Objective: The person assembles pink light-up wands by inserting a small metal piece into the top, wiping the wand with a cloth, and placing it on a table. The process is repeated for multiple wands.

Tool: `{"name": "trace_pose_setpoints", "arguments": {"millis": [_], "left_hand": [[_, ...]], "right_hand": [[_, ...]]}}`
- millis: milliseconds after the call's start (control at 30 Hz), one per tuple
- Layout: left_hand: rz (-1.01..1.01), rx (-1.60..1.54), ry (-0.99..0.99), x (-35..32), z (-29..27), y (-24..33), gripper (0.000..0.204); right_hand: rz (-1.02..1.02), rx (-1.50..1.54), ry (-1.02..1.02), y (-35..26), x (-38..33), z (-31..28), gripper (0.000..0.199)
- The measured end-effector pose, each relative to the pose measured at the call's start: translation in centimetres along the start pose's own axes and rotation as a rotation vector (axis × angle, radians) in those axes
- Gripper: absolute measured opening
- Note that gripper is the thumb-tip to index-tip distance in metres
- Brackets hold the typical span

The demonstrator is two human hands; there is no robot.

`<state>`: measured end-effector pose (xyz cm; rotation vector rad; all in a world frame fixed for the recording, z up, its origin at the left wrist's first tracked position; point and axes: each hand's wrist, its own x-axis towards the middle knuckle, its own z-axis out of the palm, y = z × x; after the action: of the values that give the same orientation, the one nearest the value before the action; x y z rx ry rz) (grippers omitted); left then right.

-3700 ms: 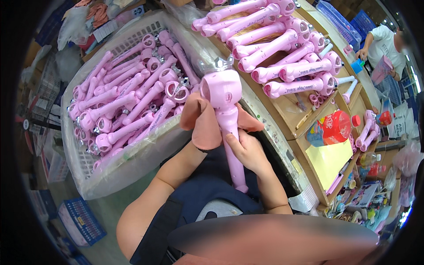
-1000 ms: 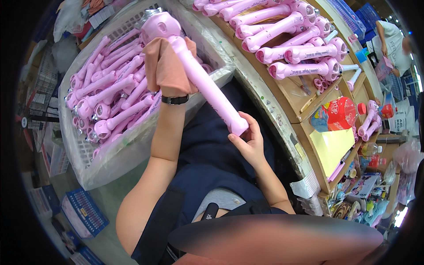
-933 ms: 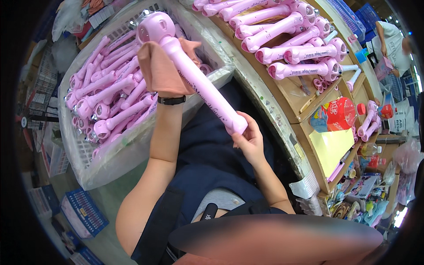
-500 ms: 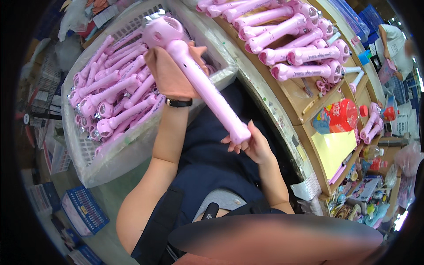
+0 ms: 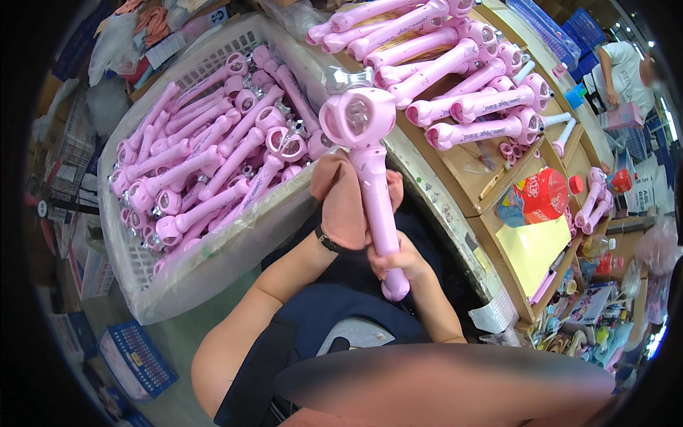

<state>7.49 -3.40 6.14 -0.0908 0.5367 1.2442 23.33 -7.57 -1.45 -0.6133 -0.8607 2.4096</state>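
Note:
A pink toy wand (image 5: pixel 384 203) stands nearly upright before me, its round, windowed head uppermost and a silvery piece on top. My right hand (image 5: pixel 404 257) is wrapped round the lower handle, just above the knobbed end. A salmon-coloured cloth (image 5: pixel 336 199) covers most of my left hand (image 5: pixel 343 233), which is closed on it against the wand's handle. Part of the cloth shows on the handle's other side. Left fingers are largely hidden. A dark band circles my left wrist.
Left of me, a white plastic basket (image 5: pixel 188 295) lined with clear film holds many similar wands. More wands (image 5: pixel 491 132) lie in rows on the wooden workbench at right, near a red-labelled bottle (image 5: pixel 544 196) and yellow paper (image 5: pixel 530 249). Another person (image 5: pixel 626 78) stands far right.
The wand has swung from slanting to nearly upright, its head moving right, away from over the basket. My right hand has gone from touching its end to gripping the lower handle.

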Motion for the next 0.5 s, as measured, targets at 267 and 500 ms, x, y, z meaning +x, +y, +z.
{"name": "trace_pose_setpoints", "arguments": {"millis": [267,500], "left_hand": [[0.749,1.828,-0.346,0.1,1.3,2.7,0.014],[0.892,3.205,0.595,-2.2,-0.6,7.3,0.01]], "right_hand": [[-0.239,-0.1,0.016,-4.8,0.2,1.2,0.051],[-0.819,-0.421,0.665,-17.3,5.8,0.7,0.035]]}}
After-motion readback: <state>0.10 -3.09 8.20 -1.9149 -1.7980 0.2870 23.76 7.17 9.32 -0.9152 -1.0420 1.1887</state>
